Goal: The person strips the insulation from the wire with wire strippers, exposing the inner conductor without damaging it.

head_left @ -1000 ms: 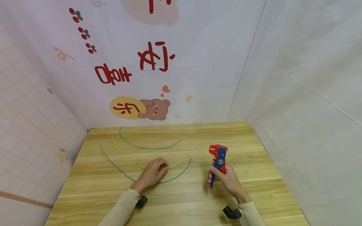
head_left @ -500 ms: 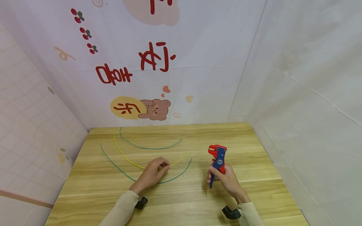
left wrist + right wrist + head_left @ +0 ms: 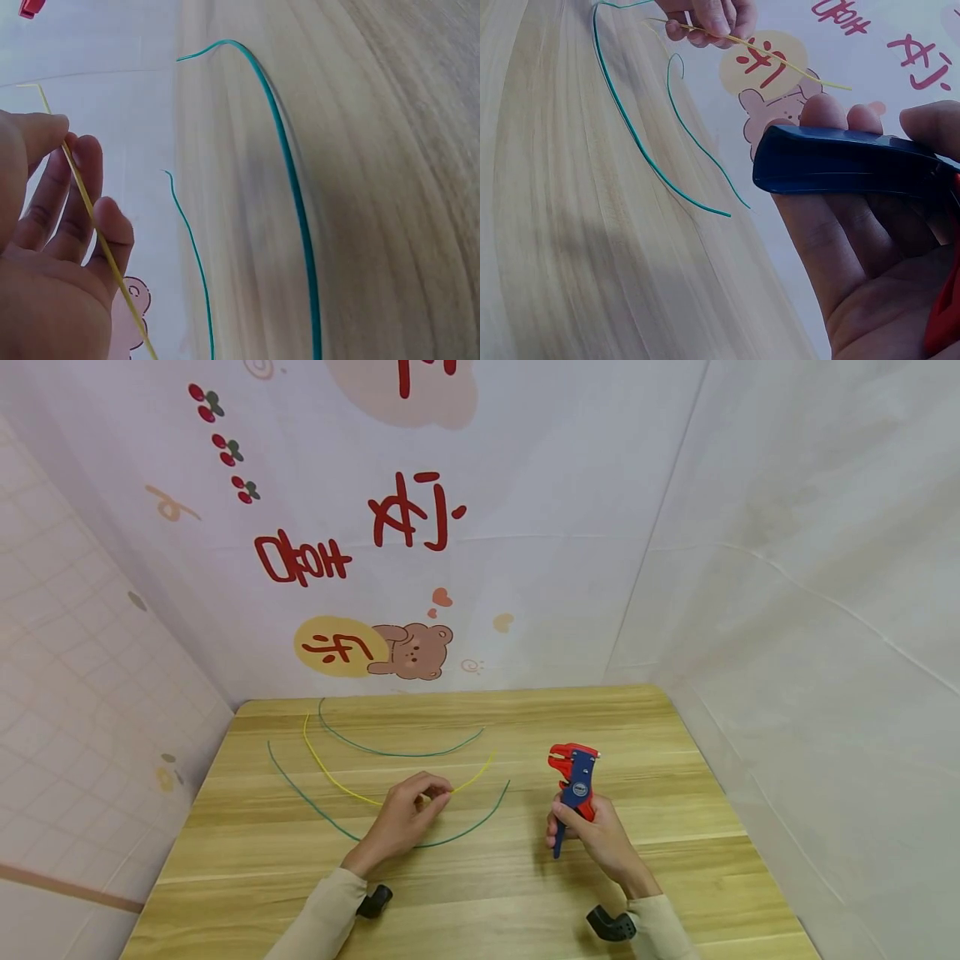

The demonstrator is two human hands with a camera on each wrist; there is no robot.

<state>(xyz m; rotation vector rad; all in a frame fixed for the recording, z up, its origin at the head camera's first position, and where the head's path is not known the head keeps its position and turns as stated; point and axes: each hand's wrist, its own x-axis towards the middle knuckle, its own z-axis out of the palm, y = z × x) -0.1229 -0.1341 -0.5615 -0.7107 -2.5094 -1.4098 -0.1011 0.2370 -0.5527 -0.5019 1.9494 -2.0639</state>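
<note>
My left hand (image 3: pixel 405 818) pinches a thin yellow wire (image 3: pixel 112 260) between thumb and index finger. In the left wrist view the wire runs slantwise past the other fingers, and its far tip is bent. My right hand (image 3: pixel 603 842) grips the handles of a red and blue wire stripper (image 3: pixel 579 772), its red jaws pointing away and to the left. Those jaws are apart from the yellow wire. Only a blue handle (image 3: pixel 840 161) and some red show in the right wrist view.
One green wire (image 3: pixel 308 255) lies curved on the wooden table (image 3: pixel 480 902), passing under the left forearm side. A second green wire (image 3: pixel 405 755) curves farther back. A printed cloth wall (image 3: pixel 540 610) stands behind the table, with plain cloth (image 3: pixel 810 610) at the right.
The left hand has lifted slightly, and the yellow wire's right end has risen away from the table's front. The right hand with the wire stripper has drifted a little left.
</note>
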